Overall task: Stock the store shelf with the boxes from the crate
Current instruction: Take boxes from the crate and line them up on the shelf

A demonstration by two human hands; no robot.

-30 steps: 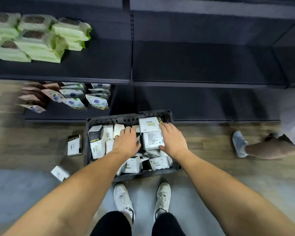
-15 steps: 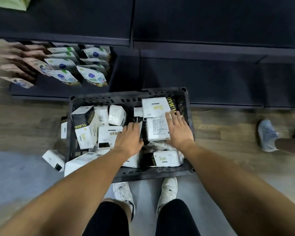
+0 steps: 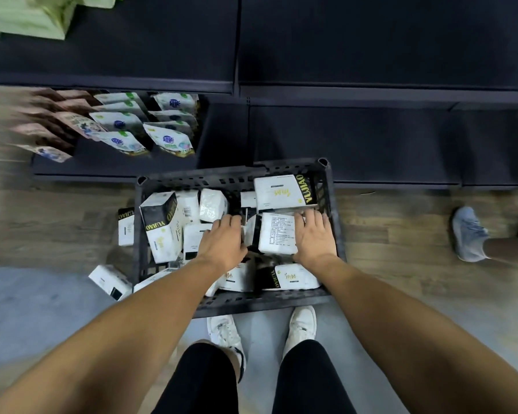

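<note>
Currently picking: left hand (image 3: 223,242) and right hand (image 3: 313,236), fingers spread, flank a white printed carton (image 3: 277,234) near the black slatted plastic crate's (image 3: 331,198) right wall. No grip confirmed. Next, probably: clamp, lift, carry to the dark shelf (image 3: 371,144).

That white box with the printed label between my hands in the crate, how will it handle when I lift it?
The white box looks stiff, with flat faces and square edges. Probably light: similar boxes lie tumbled loosely in the crate. Its glossy surface may be somewhat slippery.
</note>
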